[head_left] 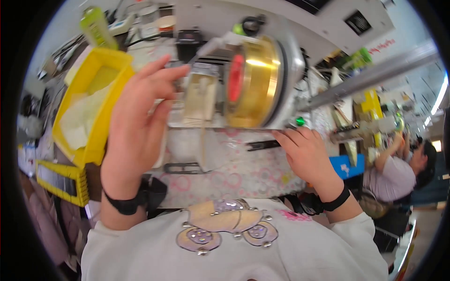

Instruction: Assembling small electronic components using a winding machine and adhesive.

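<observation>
My left hand [140, 117] is raised at the left of a bench machine, thumb and fingers apart with nothing visible between them. Its fingertips are nearest a pale, blurred block [200, 96] on the machine. To the right of that block is a wide gold drum [255, 82] with a red centre [236, 78]. My right hand [304, 152] rests palm down at the machine's front edge, fingers spread and slightly bent, just below a green button [300, 122]. By its index fingertip lies a slim black piece [263, 145]; whether they touch, I cannot tell.
A yellow bin [93, 154] holding pale sheets stands at the left, above a yellow-framed tray [61, 182]. A slotted dark metal part [187, 167] lies on the patterned tabletop [243, 178]. A grey pole [370, 75] slants across the right. Another person [396, 173] works further right.
</observation>
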A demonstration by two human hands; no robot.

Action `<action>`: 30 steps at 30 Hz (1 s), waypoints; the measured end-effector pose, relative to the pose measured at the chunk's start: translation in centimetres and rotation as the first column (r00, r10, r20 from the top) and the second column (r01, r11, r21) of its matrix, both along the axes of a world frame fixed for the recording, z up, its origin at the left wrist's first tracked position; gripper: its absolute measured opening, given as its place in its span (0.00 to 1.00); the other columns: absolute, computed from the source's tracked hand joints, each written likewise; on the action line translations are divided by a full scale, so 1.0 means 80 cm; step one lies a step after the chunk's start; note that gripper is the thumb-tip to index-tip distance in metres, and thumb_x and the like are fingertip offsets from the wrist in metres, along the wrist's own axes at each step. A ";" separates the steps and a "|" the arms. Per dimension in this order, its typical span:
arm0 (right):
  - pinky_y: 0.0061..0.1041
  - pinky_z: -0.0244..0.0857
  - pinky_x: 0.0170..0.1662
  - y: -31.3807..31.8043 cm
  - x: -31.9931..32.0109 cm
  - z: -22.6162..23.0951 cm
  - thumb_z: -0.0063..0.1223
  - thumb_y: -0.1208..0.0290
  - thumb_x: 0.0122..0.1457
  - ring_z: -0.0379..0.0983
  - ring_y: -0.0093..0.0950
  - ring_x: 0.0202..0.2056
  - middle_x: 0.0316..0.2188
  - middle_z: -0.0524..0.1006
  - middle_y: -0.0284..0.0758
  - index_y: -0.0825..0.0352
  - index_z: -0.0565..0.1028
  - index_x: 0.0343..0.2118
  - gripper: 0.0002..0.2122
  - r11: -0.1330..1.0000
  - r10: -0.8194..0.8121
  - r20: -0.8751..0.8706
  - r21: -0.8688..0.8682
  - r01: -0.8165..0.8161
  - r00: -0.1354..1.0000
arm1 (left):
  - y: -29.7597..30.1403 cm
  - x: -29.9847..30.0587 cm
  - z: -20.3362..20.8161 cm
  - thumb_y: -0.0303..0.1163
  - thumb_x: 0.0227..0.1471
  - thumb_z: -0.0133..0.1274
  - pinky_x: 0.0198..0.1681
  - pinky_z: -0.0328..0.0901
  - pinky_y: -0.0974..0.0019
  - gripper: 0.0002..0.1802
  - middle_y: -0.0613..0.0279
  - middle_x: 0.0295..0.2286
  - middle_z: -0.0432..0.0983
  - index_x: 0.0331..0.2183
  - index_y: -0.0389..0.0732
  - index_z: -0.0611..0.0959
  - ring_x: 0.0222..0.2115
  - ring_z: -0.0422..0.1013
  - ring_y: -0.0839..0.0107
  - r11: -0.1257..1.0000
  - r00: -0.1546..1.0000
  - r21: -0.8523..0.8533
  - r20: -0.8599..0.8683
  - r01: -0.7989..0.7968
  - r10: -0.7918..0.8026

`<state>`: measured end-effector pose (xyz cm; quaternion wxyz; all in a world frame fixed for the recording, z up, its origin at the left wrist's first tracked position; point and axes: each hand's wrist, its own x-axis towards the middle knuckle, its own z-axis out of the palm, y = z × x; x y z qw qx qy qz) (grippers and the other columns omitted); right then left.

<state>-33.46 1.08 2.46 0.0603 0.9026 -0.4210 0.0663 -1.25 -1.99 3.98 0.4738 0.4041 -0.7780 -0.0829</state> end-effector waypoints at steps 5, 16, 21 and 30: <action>0.34 0.62 0.36 -0.010 0.010 -0.027 0.50 0.75 0.43 0.67 0.34 0.35 0.33 0.72 0.34 0.63 0.72 0.41 0.17 0.991 0.046 -0.109 0.132 -0.032 0.993 | 0.003 0.005 -0.002 0.16 0.46 0.43 0.54 0.56 0.54 0.07 0.49 0.43 0.73 0.29 0.38 0.68 0.54 0.60 0.46 0.999 0.998 0.035 0.053 0.036 -0.038; 0.34 0.63 0.29 -0.003 0.023 0.016 0.56 0.79 0.37 0.70 0.39 0.26 0.25 0.72 0.39 0.65 0.71 0.30 0.13 0.982 -0.045 0.008 0.182 0.043 0.999 | -0.005 0.012 -0.003 0.16 0.42 0.45 0.53 0.57 0.49 0.06 0.44 0.40 0.74 0.27 0.35 0.70 0.47 0.65 0.42 0.992 0.992 -0.022 0.026 0.123 -0.122; 0.29 0.64 0.32 -0.006 0.020 0.104 0.60 0.79 0.41 0.70 0.31 0.30 0.26 0.72 0.34 0.63 0.71 0.26 0.09 0.850 -0.266 0.596 0.516 -0.108 0.758 | -0.004 0.014 -0.004 0.16 0.43 0.45 0.54 0.56 0.47 0.06 0.43 0.40 0.74 0.28 0.35 0.70 0.47 0.65 0.42 0.988 0.988 -0.005 0.023 0.153 -0.153; 0.20 0.67 0.28 -0.076 0.040 0.122 0.64 0.70 0.47 0.69 0.27 0.28 0.37 0.70 0.43 0.62 0.68 0.31 0.13 0.445 0.114 0.932 0.262 -0.856 0.344 | -0.004 0.012 -0.004 0.17 0.46 0.44 0.54 0.56 0.47 0.05 0.43 0.41 0.74 0.29 0.35 0.70 0.46 0.65 0.43 0.987 0.987 -0.008 -0.002 0.162 -0.162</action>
